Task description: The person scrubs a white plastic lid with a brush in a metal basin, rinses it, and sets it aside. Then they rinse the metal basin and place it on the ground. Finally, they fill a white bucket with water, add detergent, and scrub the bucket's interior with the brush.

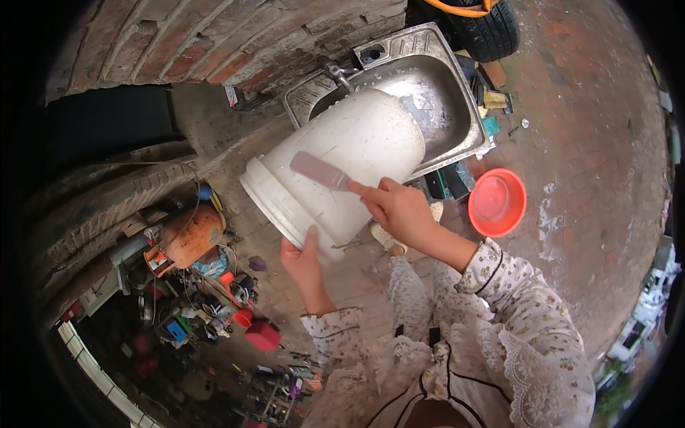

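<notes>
A large white plastic bucket (357,143) lies tilted on its side, its far end over the metal sink (465,93) and its rimmed end toward the left. My left hand (305,267) grips that rim at the near side, thumb on the outer wall and the other fingers partly hidden. In my right hand (401,210) is a flat, brownish-pink paddle-shaped tool (317,170), index finger stretched along it. The tool lies over the bucket's side wall; whether it touches cannot be made out. Inside the bucket is hidden from view.
A tap (337,73) stands at the sink's back edge, by a brick wall (178,43). An orange-red basin (497,202) sits on the brick floor to the right. A black tyre (492,36) is at the back. An orange gas cylinder (191,237) and clutter lie to the left.
</notes>
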`<state>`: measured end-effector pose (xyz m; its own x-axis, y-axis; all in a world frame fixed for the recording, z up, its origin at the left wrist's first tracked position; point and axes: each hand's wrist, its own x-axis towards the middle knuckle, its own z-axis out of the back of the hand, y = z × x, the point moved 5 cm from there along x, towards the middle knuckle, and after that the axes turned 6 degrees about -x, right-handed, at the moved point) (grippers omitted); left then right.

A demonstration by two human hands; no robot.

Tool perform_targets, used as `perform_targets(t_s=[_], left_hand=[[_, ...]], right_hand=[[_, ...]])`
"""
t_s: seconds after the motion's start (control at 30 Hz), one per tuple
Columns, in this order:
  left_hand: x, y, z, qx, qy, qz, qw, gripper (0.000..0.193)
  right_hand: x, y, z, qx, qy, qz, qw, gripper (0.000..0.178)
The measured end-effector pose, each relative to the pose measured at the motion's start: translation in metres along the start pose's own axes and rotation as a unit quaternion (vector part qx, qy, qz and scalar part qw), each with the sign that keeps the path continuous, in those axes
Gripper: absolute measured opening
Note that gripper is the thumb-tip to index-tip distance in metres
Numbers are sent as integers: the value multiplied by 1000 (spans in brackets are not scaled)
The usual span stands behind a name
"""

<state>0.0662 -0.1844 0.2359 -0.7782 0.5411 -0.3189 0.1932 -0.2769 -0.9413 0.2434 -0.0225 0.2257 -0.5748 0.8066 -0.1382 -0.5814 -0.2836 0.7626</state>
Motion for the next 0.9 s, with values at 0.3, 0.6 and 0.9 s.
perform_targets(t_s=[0.3,0.6,0.9], left_hand=[[-12,27,-19,40,43,45,997,38],[-38,47,-12,95,145,86,981,51],[39,-19,-41,-53,12,129,990,43]], right_hand=[[-5,-16,2,-100,-48,-34,993,32],[80,-130,42,-107,-53,-168,979,26],[94,-168,30,-18,-24,-116,993,27]])
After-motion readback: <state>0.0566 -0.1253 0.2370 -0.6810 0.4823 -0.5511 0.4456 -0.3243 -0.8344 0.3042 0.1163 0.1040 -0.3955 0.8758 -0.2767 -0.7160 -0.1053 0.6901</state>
